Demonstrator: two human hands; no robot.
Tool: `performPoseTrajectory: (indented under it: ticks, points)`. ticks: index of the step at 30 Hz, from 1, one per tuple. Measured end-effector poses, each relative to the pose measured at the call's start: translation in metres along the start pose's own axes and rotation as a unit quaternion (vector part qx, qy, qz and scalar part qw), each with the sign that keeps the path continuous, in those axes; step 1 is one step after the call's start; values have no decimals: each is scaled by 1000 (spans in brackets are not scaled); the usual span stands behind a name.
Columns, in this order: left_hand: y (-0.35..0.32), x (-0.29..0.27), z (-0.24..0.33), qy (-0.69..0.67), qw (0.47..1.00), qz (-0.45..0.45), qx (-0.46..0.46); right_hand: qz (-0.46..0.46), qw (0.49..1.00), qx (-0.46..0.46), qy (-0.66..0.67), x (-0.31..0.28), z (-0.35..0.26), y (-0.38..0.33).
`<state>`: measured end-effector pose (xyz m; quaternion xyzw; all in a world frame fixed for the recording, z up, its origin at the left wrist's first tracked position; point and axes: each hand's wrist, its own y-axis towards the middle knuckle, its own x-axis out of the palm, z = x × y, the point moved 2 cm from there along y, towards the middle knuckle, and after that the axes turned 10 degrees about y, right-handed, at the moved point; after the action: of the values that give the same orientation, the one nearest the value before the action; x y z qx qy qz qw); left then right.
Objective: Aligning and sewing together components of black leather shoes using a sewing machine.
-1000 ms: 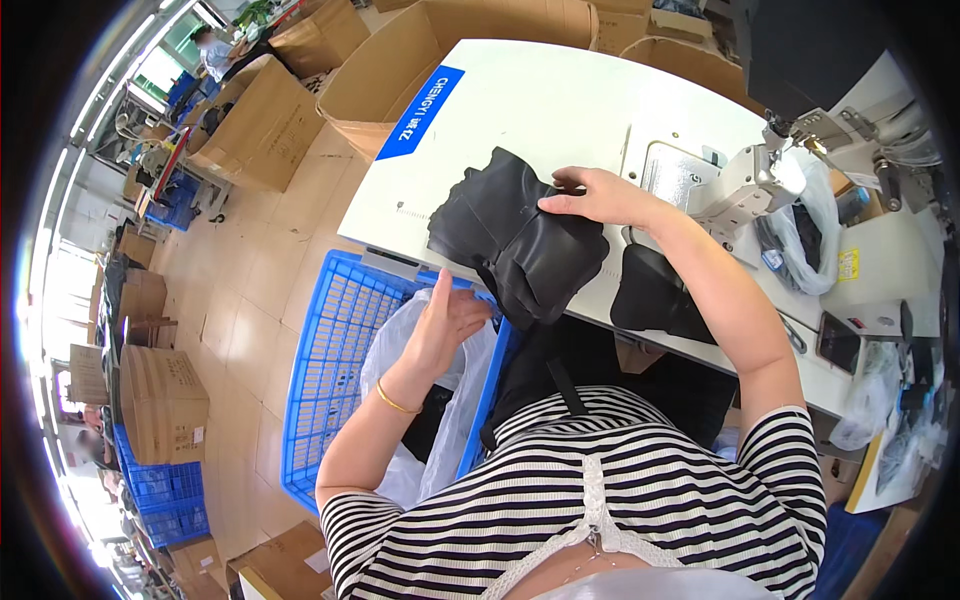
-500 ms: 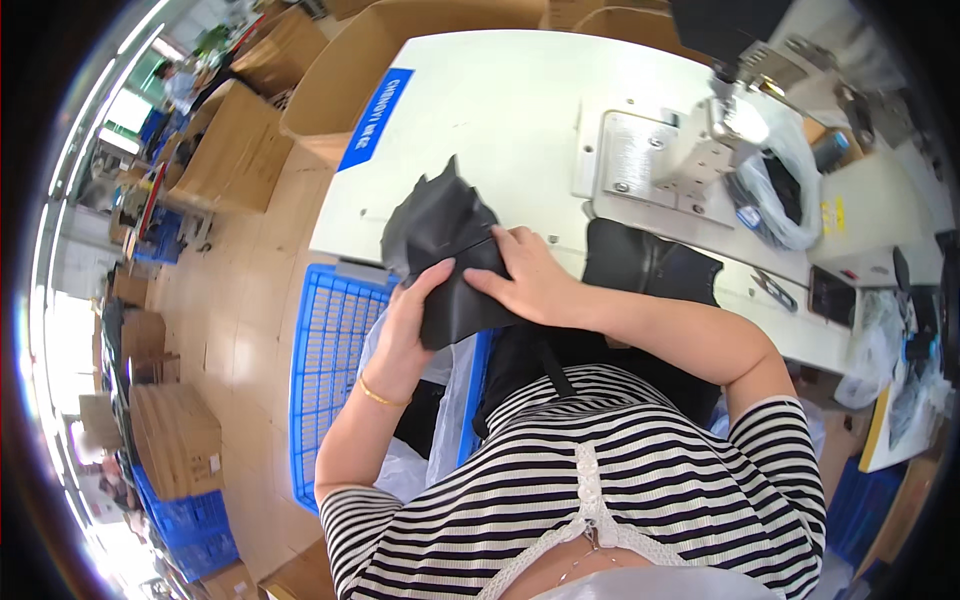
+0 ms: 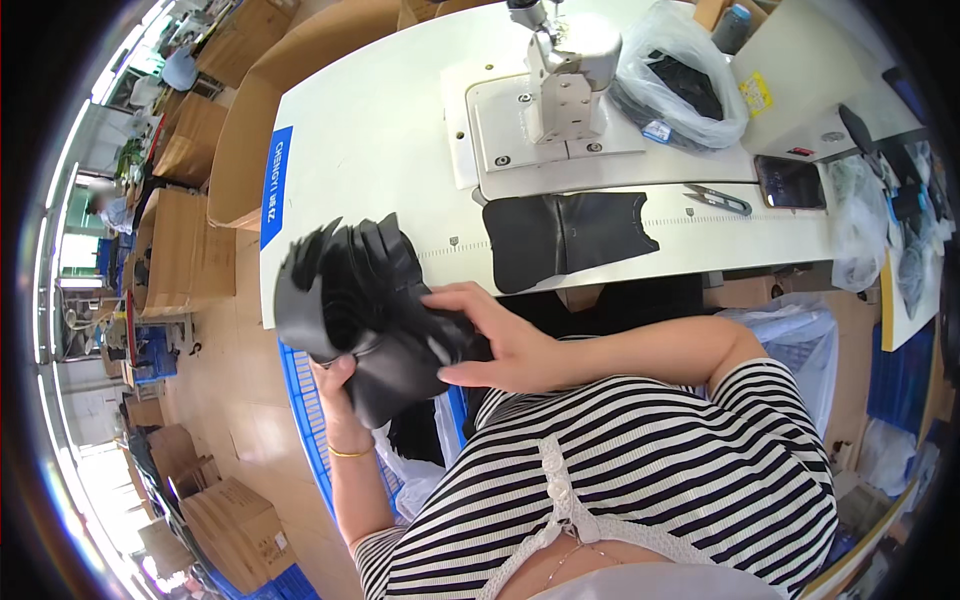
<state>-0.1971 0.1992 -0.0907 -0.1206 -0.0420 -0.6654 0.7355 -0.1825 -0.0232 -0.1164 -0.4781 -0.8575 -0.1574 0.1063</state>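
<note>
Leftmost, stacked brown cardboard boxes (image 3: 185, 245) line the floor beside the white work table (image 3: 380, 130). Just near of the table's left corner, a blue slatted plastic crate (image 3: 308, 420) sits on the floor, with a clear plastic bag (image 3: 415, 475) in it. Above the crate, the left hand (image 3: 338, 385) cups the underside of a fanned stack of black cut fabric pieces (image 3: 365, 300); its fingers are curled up around the lower edge of the stack, mostly hidden behind it, so how tightly they close cannot be told. The stack is held in the air off the table's near left corner, its pointed ends splaying up and to the left. To its right, the right hand (image 3: 495, 340) lies on the stack's right side, fingers fairly straight and slightly spread, thumb up along the top edge, fingertips pressing the top pieces. Farther right on the table lies a flat black fabric panel (image 3: 565, 235), beyond it a white sewing machine (image 3: 560, 80), then small thread snips (image 3: 718, 200), a dark phone (image 3: 790, 180) and a clear bag of black pieces (image 3: 685, 75).
</note>
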Motion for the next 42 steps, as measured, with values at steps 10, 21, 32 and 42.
performPoseTrajectory:
  ticks: [10,21,32,42]
  points:
    - [154,51,-35,287,868,-402,-55,167,912,-48,372,-83,-32,-82]
    - [221,231,-1,606,552,-564,-98,411,864,-185,-225,-116,-68,-120]
    - [70,175,-8,535,617,-155,557,41,750,-259,-607,-148,-106,-11]
    - [84,155,-44,640,529,-324,454,43,815,-173,-551,-173,-80,5]
